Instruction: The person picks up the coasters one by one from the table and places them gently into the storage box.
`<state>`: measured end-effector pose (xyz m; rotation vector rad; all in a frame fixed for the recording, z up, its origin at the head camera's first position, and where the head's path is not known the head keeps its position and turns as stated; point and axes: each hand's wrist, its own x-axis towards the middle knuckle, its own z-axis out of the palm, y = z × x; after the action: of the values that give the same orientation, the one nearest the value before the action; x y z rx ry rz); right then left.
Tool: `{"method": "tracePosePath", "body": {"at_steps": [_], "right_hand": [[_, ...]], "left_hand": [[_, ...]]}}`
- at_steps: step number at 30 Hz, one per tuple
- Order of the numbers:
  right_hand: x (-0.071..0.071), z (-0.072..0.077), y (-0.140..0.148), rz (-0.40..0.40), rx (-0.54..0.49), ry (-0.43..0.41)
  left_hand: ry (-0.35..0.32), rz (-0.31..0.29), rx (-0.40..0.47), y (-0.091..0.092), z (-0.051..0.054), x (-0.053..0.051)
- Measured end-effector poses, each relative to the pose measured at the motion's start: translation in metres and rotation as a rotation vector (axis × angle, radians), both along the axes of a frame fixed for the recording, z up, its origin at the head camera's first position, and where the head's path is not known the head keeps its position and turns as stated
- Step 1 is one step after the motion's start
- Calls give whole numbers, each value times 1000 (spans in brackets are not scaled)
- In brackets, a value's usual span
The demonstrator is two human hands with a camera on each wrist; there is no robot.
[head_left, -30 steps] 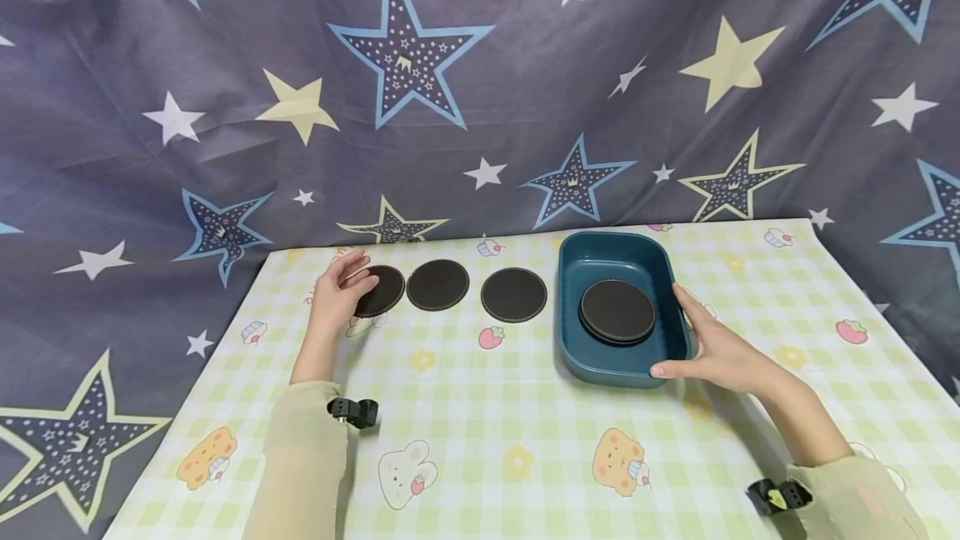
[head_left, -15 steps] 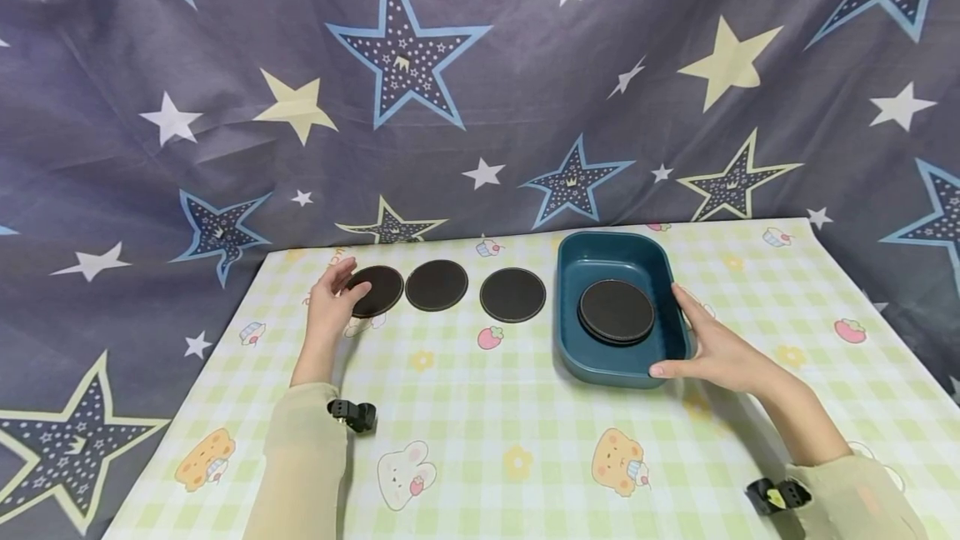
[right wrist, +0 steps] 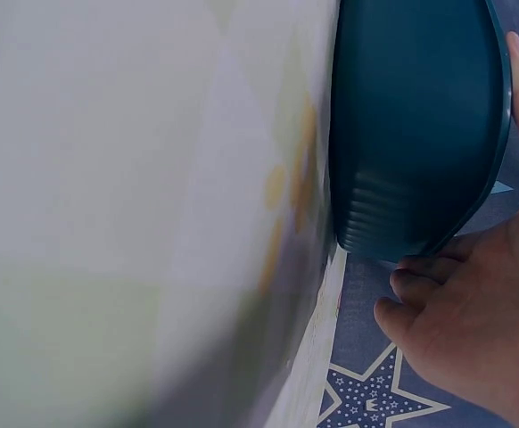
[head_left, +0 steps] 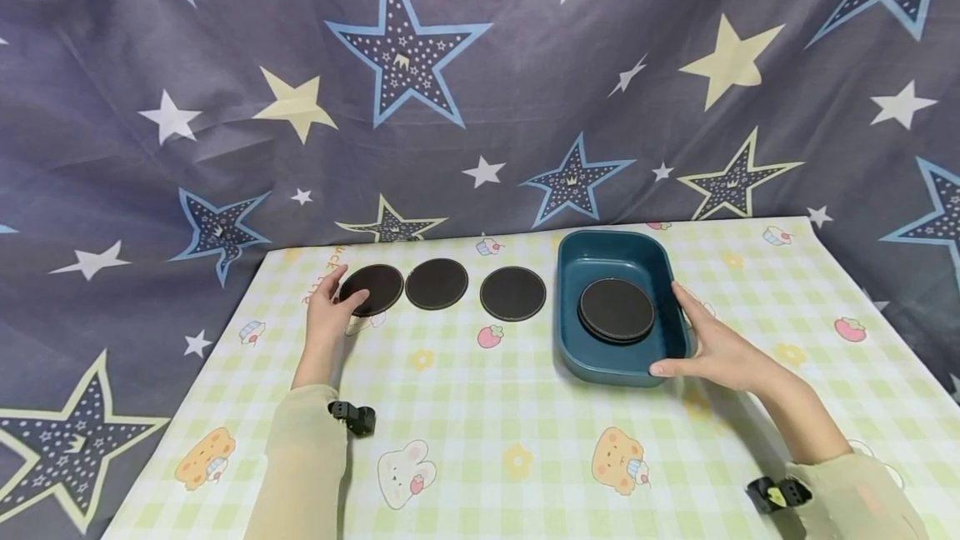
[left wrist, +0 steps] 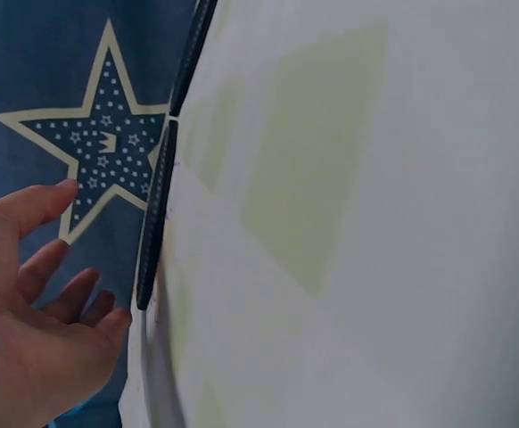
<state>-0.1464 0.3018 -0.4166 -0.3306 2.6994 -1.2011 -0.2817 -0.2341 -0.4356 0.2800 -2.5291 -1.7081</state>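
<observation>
Three flat round black coasters lie in a row on the table: a left one, a middle one and a right one. My left hand is at the left coaster's left edge, its thumb over the near part and its fingers beyond the rim. In the left wrist view the fingers are loosely bent, beside the coaster's thin edge. To the right stands a dark teal tray holding a small stack of black coasters. My right hand holds the tray's near right corner, thumb at the front rim and fingers along the side.
A light green checked tablecloth with printed cartoon figures covers the table. Behind it hangs a grey curtain with stars. Black wrist mounts sit on the left sleeve and the right sleeve.
My left hand has shifted slightly left and nearer, so the left coaster shows more fully. The right hand, the tray and the coasters have stayed in place.
</observation>
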Motion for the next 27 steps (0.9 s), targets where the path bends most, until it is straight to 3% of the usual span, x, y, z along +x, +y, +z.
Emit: {"method": "tracePosePath", "body": {"at_steps": [6,12,20,27], "right_hand": [[1,1,0,-1,-4,-3],[0,1,-1,0,-12,-3],[0,2,-1,-1,-4,-2],[1,2,-1,0,-2,-8]], "left_hand": [[-39,30,20,-2,-7,-1],[-63,24,4,-2,-10,-3],[-165,-20,-77,-3,-9,-3],[-216,-55,-156,-4,-7,-4]]}}
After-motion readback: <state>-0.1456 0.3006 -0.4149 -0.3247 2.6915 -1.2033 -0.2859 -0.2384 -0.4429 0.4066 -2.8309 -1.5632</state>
